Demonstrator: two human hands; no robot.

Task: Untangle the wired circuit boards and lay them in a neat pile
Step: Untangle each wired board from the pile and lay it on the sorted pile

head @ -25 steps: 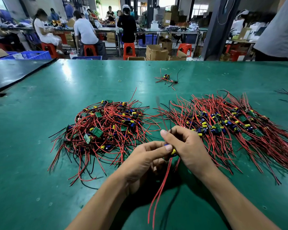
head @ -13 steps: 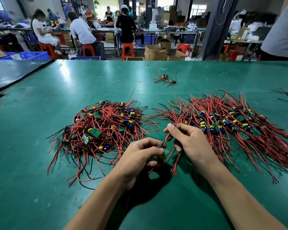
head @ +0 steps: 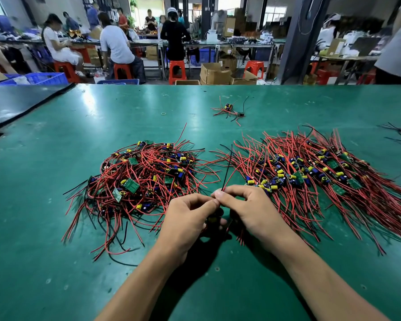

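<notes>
Green desk (head: 56,228). Tangled heap of red-and-black-wired green circuit boards (head: 144,177) lies on it. Just right of heap, nearer side: left hand (head: 190,218) and right hand (head: 250,209), fingertips meeting, both pinching thin red and black wires (head: 227,169) that stick upward. Their board is hidden under the fingers. Farther right of heap: combed-out pile of wired boards (head: 322,174).

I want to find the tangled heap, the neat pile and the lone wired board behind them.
tangled heap (head: 146,179): head view, red wires at its middle.
neat pile (head: 298,177): head view, boards at its middle.
lone wired board (head: 228,106): head view, its components.
</notes>
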